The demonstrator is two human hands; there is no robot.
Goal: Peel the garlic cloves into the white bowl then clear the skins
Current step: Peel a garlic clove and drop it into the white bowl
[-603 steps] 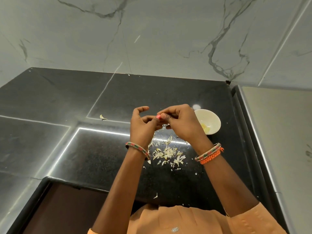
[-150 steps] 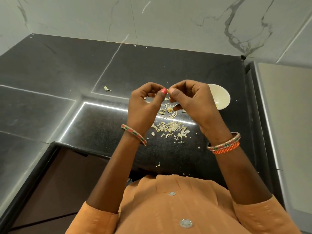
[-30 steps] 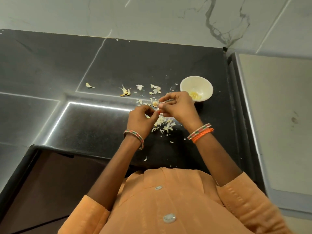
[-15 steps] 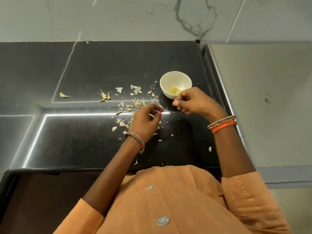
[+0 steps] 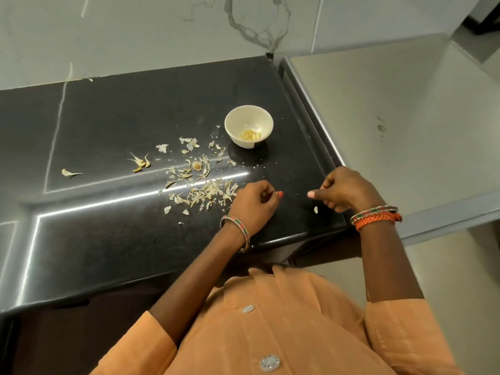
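The white bowl [image 5: 232,116] stands on the black counter [image 5: 113,234] and holds several peeled yellow cloves [image 5: 250,134]. Left of and in front of the bowl, a scatter of dry garlic skins [image 5: 205,193] lies on the counter. My left hand [image 5: 255,205] rests on the counter at the right end of the skin pile, fingers curled under, with nothing visible in it. My right hand [image 5: 343,190] hovers near the counter's right front corner, fingers curled and thumb pointing left, also with nothing visible in it. One skin flake [image 5: 315,209] lies between my hands.
A few garlic pieces [image 5: 140,162] and a single stray piece [image 5: 69,173] lie further left. A grey steel surface [image 5: 392,117] adjoins the counter on the right, past a raised edge. A marble wall [image 5: 162,31] backs the counter. The front edge is close to my wrists.
My right hand has drawn back from the bowl towards the front right corner. My left hand has slid right, off the skin pile. The view has shifted left.
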